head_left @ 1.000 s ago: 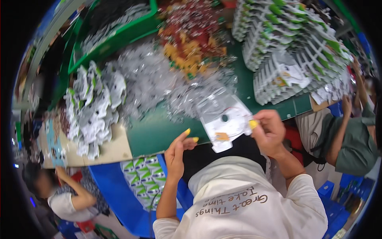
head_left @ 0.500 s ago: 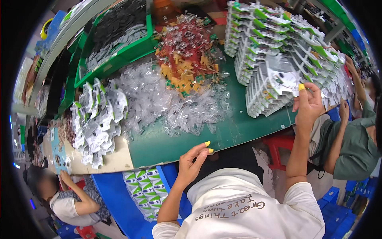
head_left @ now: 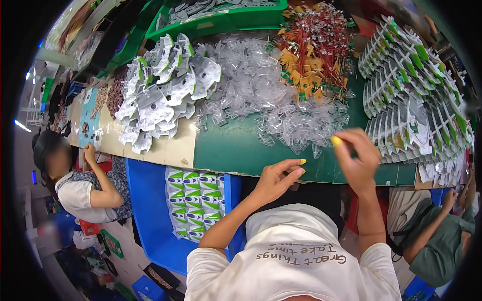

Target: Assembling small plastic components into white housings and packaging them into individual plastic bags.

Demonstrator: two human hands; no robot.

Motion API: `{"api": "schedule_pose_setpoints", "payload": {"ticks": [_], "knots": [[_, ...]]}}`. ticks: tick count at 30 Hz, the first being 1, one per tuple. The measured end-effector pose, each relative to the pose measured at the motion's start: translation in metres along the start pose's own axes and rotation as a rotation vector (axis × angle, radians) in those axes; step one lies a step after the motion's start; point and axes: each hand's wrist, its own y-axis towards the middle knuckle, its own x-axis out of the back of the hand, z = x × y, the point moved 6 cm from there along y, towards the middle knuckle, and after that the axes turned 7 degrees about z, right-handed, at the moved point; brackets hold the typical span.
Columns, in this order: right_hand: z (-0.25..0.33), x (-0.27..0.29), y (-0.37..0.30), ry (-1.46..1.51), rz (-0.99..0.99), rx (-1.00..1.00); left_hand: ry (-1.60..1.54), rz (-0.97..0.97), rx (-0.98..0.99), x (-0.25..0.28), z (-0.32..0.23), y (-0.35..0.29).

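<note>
My left hand [head_left: 277, 180] is over the front edge of the green-topped table, yellow covers on its thumb and index fingertips. Those fingers are stretched out and a little apart, with nothing visible between them. My right hand [head_left: 359, 159] hovers near the right end of a heap of clear plastic pieces [head_left: 296, 128]. Motion smears its fingers, one of them yellow-tipped, so whether they hold anything is not visible. To its right stand stacked white-and-green plastic shells [head_left: 401, 130] with wires and small boards inside.
More white-and-green shells [head_left: 155, 105] are piled at left. Behind the clear pieces lie red-wired orange parts [head_left: 306, 70] and a green bin [head_left: 221, 22] of grey parts. A blue crate [head_left: 150, 215] holding packed shells sits below the table edge. Co-workers sit on both sides.
My right hand has left the shell stack and moved left toward the clear pieces. My left hand keeps much the same pose. The view has turned, shifting the table's contents rightward.
</note>
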Motion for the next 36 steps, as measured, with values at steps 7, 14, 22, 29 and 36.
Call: {"api": "schedule_pose_setpoints", "payload": {"ticks": [7, 14, 22, 29, 36], "knots": [[-0.048, -0.086, 0.053, -0.273, 0.266, 0.046, -0.020, -0.008, -0.069, 0.003, 0.002, -0.003], [-0.038, -0.114, 0.065, -0.560, 0.611, 0.202, -0.105, -0.008, -0.100, 0.006, 0.003, 0.000], [-0.035, -0.087, 0.068, -0.274, 0.432, 0.171, -0.125, 0.003, -0.138, 0.005, 0.007, 0.000], [-0.037, -0.029, 0.090, 0.585, 0.103, -0.084, -0.059, -0.118, -0.199, 0.003, -0.006, 0.002], [-0.033, -0.053, 0.029, 1.062, 0.336, -0.411, -0.232, -0.115, -0.235, 0.022, -0.031, -0.003]]}}
